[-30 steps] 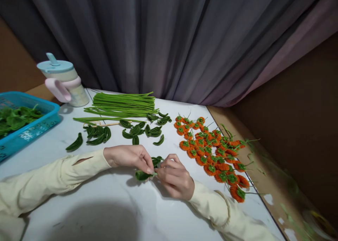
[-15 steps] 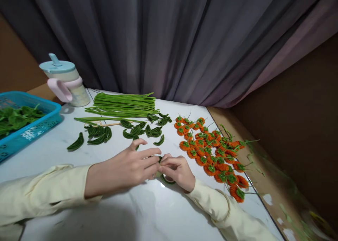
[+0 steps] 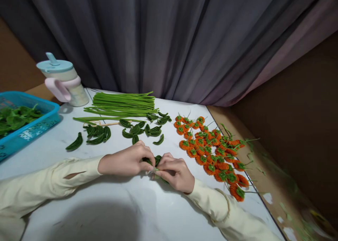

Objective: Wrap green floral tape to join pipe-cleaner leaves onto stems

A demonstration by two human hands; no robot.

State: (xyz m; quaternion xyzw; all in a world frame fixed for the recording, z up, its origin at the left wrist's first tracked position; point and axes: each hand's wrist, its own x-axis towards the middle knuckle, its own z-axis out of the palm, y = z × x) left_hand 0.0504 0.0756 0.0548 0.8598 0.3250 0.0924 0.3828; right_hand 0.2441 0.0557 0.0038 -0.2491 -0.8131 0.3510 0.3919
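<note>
Here we are, a little below the middle of the frame, with both hands meeting over the white table [image 3: 169,216]. Our left hand [image 3: 132,159] has its thumb and forefinger pinched together, and our right hand [image 3: 177,172] mirrors it, fingers curled in, fingertips almost touching the other's. Between them sits a small bunch of dark green leaves [image 3: 157,160], poking out above and below the fingers, with a pale bit [image 3: 154,170] right at the pinch; we can't tell what that is, too much is covered.

The step in hand, we'd judge, is close fingertip work at the base of that bunch. What the next move calls for, by our reckoning, is one hand holding the leaves firm while the other makes small, precise turns, no tugging.

Just above the hands lie loose dark green leaves [image 3: 135,129], in small heaps, and past them a bundle of bright green stems [image 3: 121,102]. Over to the right of the frame, a crowd of orange balls [image 3: 210,169] with green tops. Far left, a blue basket [image 3: 47,116] of greenery, and a lidded cup [image 3: 66,82] behind it.
</note>
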